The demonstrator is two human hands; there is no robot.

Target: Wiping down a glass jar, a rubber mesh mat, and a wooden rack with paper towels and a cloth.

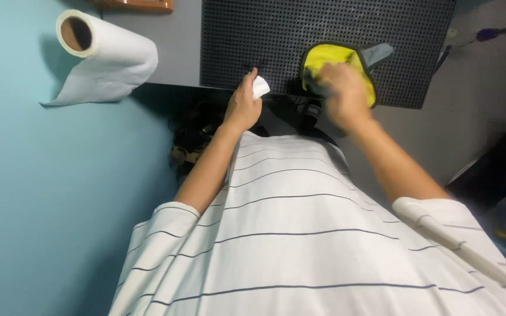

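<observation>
My left hand (242, 105) is closed around a small white crumpled piece of paper or cloth (260, 87), held at the near edge of a black dotted panel (276, 41). My right hand (344, 96), blurred, presses on a yellow cloth with a dark grey edge (332, 55) that lies against the same panel. My white striped shirt (300, 234) fills the lower part of the view.
A roll of white paper towel (103, 55) hangs on the light blue wall (42, 193) at upper left, with a sheet trailing down. A grey surface (177, 41) lies left of the panel. Dark objects sit at the right edge (499, 169).
</observation>
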